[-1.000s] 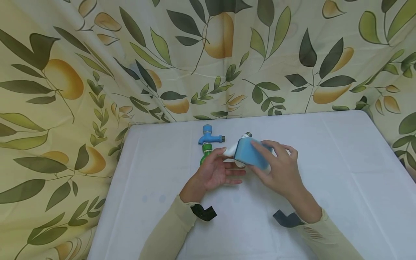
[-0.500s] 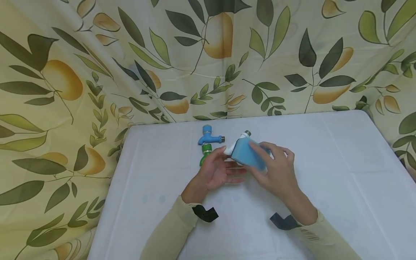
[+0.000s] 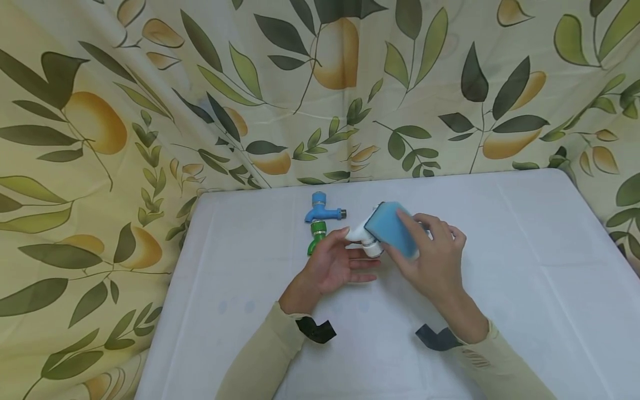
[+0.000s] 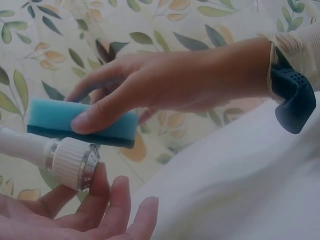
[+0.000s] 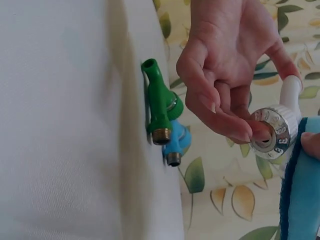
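Sponge [image 3: 392, 228], pinched in right hand [image 3: 439, 261], has shifted up, baring knob [image 3: 372, 248] of white tap [image 3: 356, 234]. Left hand [image 3: 327, 268] holds tap between thumb and fingers; only right wrist view shows knob's end face [image 5: 281, 130].

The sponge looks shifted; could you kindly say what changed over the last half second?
The right hand moved the sponge up and right in the head view, across the white tap, uncovering its knob. Nothing was let go. The left hand kept its hold; the blue tap and green tap stayed put.
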Demonstrator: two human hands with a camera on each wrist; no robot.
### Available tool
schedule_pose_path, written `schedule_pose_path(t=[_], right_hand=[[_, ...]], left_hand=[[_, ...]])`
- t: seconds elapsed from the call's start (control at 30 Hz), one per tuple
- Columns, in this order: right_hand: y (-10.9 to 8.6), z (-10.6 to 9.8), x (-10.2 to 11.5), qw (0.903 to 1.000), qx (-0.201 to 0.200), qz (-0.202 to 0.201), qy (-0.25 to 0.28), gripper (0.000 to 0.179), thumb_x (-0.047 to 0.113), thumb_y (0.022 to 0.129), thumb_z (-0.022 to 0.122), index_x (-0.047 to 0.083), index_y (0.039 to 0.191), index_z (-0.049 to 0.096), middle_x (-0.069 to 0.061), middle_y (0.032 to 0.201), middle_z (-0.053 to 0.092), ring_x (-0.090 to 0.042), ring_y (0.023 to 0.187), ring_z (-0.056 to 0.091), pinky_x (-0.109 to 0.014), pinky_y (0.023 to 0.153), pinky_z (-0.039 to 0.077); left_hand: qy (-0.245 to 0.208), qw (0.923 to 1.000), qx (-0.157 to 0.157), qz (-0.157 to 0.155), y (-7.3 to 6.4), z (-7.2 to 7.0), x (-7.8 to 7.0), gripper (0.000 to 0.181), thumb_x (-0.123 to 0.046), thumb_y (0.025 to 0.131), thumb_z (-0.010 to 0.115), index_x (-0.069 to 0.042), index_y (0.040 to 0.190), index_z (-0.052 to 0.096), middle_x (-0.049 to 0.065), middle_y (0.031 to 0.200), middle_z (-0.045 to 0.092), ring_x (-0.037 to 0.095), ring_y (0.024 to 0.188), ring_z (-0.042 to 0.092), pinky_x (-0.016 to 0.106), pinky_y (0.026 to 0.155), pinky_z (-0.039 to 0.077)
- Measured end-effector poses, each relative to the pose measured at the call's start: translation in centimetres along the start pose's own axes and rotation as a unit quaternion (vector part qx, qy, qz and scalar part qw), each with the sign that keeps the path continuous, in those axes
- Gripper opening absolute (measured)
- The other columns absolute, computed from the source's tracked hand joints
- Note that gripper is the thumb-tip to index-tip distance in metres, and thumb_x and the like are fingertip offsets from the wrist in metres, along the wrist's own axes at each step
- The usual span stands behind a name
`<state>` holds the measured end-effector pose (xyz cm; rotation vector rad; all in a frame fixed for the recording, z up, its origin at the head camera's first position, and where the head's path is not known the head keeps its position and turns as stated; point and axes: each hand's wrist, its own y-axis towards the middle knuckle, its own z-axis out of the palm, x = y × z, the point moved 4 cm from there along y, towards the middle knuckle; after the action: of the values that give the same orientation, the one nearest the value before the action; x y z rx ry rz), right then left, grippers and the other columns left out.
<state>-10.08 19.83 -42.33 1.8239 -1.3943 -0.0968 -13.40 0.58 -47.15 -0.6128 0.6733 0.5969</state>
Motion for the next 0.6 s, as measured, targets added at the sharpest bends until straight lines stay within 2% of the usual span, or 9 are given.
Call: schedule_pose_path(t=[0.1,0.2,0.37,0.47,0.6], right_hand=[[0.0,0.0,0.1,0.9999,0.002,0.008,0.008,0.066,0.052,0.082,0.073,0.017,0.137,0.064,-0.021,0.115,0.063,-0.042,0.106,0.062,-0.069,0.092,0.034],[-0.2,0.2,0.5,0.9997,0.016,-0.001,0.020,0.066,0.060,0.086,0.067,0.018,0.137,0.064,-0.020,0.115,0.063,-0.041,0.106,0.061,-0.068,0.093,0.034],[-0.5,0.4,1.4,0.9979,0.040,-0.043,0.029,0.072,0.073,0.093,0.051,0.018,0.136,0.065,-0.018,0.116,0.064,-0.040,0.106,0.062,-0.068,0.094,0.034],[-0.5,0.3,1.7,0.9964,0.044,-0.067,0.026,0.071,0.074,0.093,0.049,0.019,0.136,0.065,-0.018,0.116,0.064,-0.039,0.105,0.061,-0.069,0.094,0.034],[-0.3,0.2,1.6,0.9959,0.037,-0.081,0.013,0.067,0.069,0.094,0.051,0.019,0.136,0.065,-0.019,0.116,0.064,-0.040,0.104,0.062,-0.069,0.094,0.034]], left_hand=[[0.001,1.0000,0.001,0.000,0.0,0.0,0.0,0.055,-0.047,0.103,0.035,-0.018,0.149,0.044,0.014,0.121,0.066,0.041,0.125,0.061,0.068,0.105,0.044],[0.000,1.0000,0.001,0.001,0.0,0.0,0.0,0.057,-0.048,0.103,0.036,-0.017,0.151,0.043,0.015,0.123,0.065,0.038,0.121,0.063,0.069,0.105,0.043],[-0.004,1.0000,0.003,-0.001,0.1,0.0,0.0,0.063,-0.051,0.102,0.038,-0.017,0.155,0.037,0.022,0.138,0.054,0.034,0.117,0.062,0.071,0.107,0.039],[-0.008,0.9999,0.006,-0.003,0.1,0.0,0.0,0.066,-0.052,0.102,0.038,-0.018,0.157,0.032,0.025,0.147,0.046,0.033,0.116,0.061,0.072,0.109,0.036],[-0.011,0.9999,0.005,-0.006,0.1,0.0,0.0,0.065,-0.051,0.101,0.038,-0.016,0.156,0.034,0.022,0.140,0.051,0.035,0.118,0.060,0.071,0.109,0.037]])
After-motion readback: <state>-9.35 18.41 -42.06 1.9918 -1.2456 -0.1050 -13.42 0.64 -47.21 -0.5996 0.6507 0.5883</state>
